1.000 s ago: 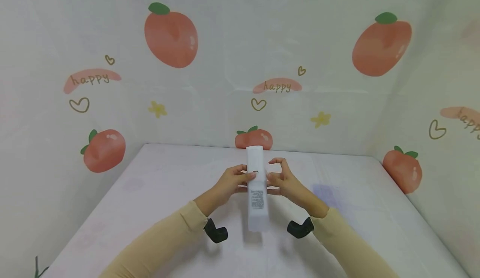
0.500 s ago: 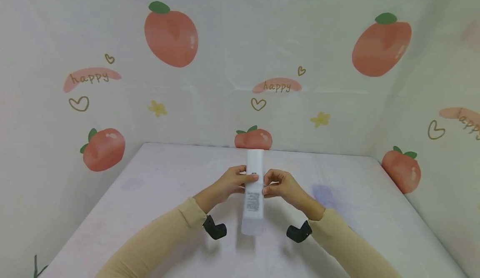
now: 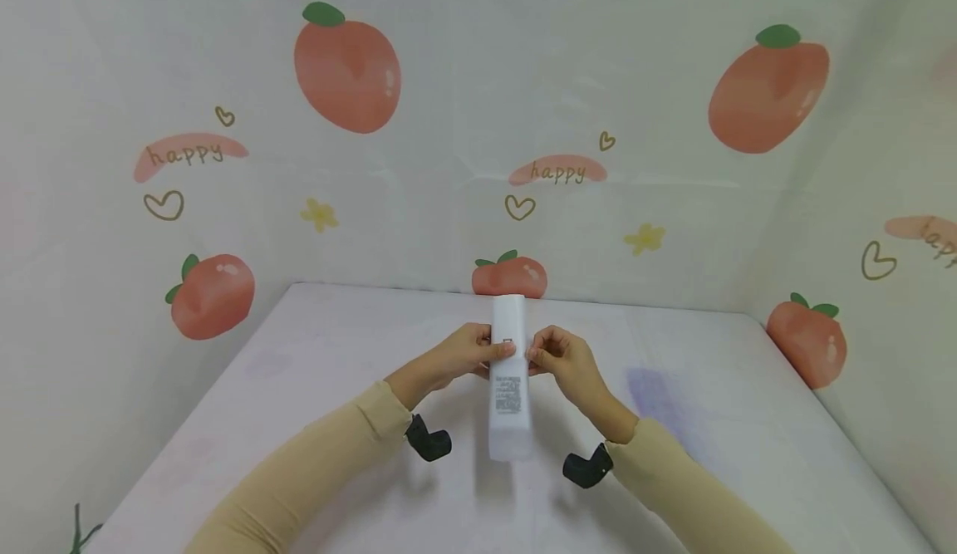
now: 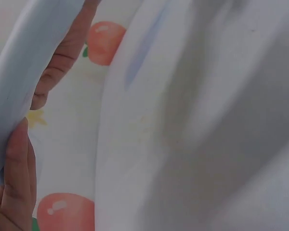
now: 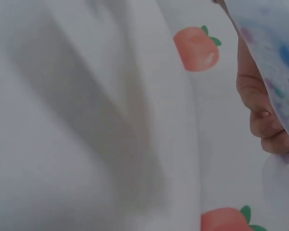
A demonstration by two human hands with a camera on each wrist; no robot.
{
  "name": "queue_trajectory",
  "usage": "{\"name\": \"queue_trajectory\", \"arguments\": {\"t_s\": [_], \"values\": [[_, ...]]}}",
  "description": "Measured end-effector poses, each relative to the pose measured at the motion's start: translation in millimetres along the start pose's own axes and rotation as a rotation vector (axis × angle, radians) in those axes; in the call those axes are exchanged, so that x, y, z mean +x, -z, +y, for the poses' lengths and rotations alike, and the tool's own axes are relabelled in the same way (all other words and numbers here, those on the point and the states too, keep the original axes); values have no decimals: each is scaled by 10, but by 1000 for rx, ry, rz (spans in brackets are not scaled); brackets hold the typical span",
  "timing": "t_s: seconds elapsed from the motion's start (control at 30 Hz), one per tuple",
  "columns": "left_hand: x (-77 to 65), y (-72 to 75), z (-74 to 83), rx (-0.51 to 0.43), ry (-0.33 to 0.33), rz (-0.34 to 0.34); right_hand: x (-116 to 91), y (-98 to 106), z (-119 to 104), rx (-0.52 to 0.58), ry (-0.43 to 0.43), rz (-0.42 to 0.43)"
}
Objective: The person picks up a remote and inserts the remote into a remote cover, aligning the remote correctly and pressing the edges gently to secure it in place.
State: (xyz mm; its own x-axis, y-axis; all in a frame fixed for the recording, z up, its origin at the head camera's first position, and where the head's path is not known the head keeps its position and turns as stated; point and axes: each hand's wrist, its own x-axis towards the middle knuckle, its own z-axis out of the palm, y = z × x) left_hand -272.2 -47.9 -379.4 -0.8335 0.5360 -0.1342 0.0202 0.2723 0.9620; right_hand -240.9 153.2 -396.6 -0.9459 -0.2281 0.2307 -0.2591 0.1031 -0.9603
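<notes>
A long white pack [image 3: 511, 404] with a block of small dark print and a small dark mark stands out above the table between my hands. Coloured spots and print show on another face of the pack [image 5: 279, 62] in the right wrist view. My left hand [image 3: 452, 356] grips its left side, thumb lying across the printed face and fingers behind. On the opposite edge, my right hand [image 3: 568, 363] pinches with curled thumb and index finger close together. In the left wrist view the pack [image 4: 24, 67] looks smooth and slightly bent, covering part of the right hand.
A white cloth-covered table [image 3: 359, 330] lies under the hands, with shadows and a purple stain [image 3: 658, 396] at right. Behind it hangs a white curtain [image 3: 449, 122] printed with peaches. Black wrist cameras [image 3: 429, 439] sit beneath both forearms.
The right hand first had its index finger raised off the pack, then brought its fingertips together at the right edge and moved up slightly. The left hand keeps its grip; the pack tilts slightly.
</notes>
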Motion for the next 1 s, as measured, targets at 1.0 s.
{"name": "queue_trajectory", "arguments": {"t_s": [1.0], "values": [[82, -129, -211, 74, -53, 130, -7, -4, 131, 149, -290, -122]]}}
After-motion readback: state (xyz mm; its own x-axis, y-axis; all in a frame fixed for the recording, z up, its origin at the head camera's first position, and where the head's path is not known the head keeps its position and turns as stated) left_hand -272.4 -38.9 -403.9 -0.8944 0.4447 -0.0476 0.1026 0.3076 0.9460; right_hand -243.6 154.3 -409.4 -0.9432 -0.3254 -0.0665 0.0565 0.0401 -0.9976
